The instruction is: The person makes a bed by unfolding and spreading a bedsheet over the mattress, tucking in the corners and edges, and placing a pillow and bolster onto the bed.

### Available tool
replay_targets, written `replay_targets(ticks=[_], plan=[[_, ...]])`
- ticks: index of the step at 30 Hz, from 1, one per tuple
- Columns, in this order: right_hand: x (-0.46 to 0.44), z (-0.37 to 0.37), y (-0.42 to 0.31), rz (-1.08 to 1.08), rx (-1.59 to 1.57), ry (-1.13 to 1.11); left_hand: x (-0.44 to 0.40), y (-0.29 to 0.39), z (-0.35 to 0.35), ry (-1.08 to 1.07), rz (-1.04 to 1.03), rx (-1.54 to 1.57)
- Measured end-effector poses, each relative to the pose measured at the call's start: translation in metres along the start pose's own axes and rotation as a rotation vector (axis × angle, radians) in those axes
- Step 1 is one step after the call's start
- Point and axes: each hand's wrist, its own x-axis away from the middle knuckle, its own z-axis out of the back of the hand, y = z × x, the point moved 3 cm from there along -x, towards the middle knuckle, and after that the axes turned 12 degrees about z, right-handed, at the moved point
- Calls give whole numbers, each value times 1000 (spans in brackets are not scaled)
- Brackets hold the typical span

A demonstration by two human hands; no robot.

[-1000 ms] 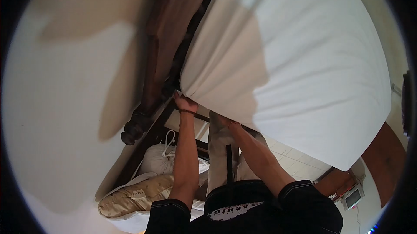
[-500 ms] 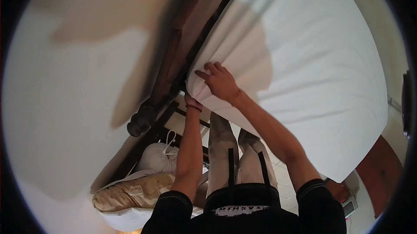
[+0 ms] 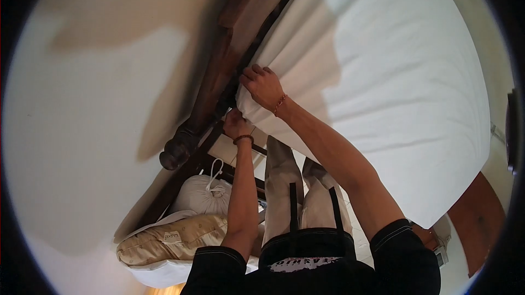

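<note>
A white bedsheet (image 3: 404,81) covers a mattress that runs along a dark wooden headboard (image 3: 219,59). At the edge beside the headboard, my right hand (image 3: 263,85) has its fingers curled over the sheet, the fingertips partly hidden in the gap. Just below, my left hand (image 3: 236,123) is closed at the sheet's near corner, and its fingertips are hard to see. Creases in the fabric fan out from this corner.
A rounded wooden post (image 3: 178,150) ends the headboard. Lower left, a white drawstring bag (image 3: 202,195) lies by a gold-and-white pillow (image 3: 175,237). Dark slats (image 3: 224,166) pass behind my left forearm. A reddish-brown wooden surface (image 3: 478,218) stands at right.
My right hand has moved slightly up and left to the mattress edge, and its spread fingers have curled. My left hand has come out from under the corner and shows more.
</note>
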Motion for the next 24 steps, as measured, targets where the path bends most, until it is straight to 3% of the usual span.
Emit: replay_targets(ticks=[1,3,4,10,12,13,14,15,16,18,19,21,22,24], plan=[[-2,-2,-1,-12,15,39,1,5,-2,2,0,-3],[-5,-7,-2,-35,38,41,12,26,-8,115,-245,-512],[-6,-8,-1,-54,70,45,6,22,-9,116,-243,-511],[-4,-8,0,-35,37,127,-8,18,-21,170,130,-569],[1,3,-6,-38,0,164,-35,-26,-15,352,308,-486],[7,12,-12,-42,-35,201,-81,-110,-5,347,307,-482],[16,22,-20,-68,-69,214,-123,-170,3,144,-224,-717],[31,32,-31,-94,-101,229,-190,-186,21,-75,-767,-912],[49,39,-44,-146,-208,179,-128,-162,-10,-82,-770,-907],[100,41,-75,-248,-420,51,-58,-25,-23,-41,-31,-1626],[126,39,-90,-292,-522,-26,-72,-43,-18,-46,-38,-1623],[183,17,-112,-339,-500,-158,-116,-105,-2,-80,-207,-1988],[202,10,-121,-342,-495,-157,-105,-90,-12,-84,-212,-1986],[231,2,-129,-413,-441,-125,-66,-46,-9,531,725,-530]])
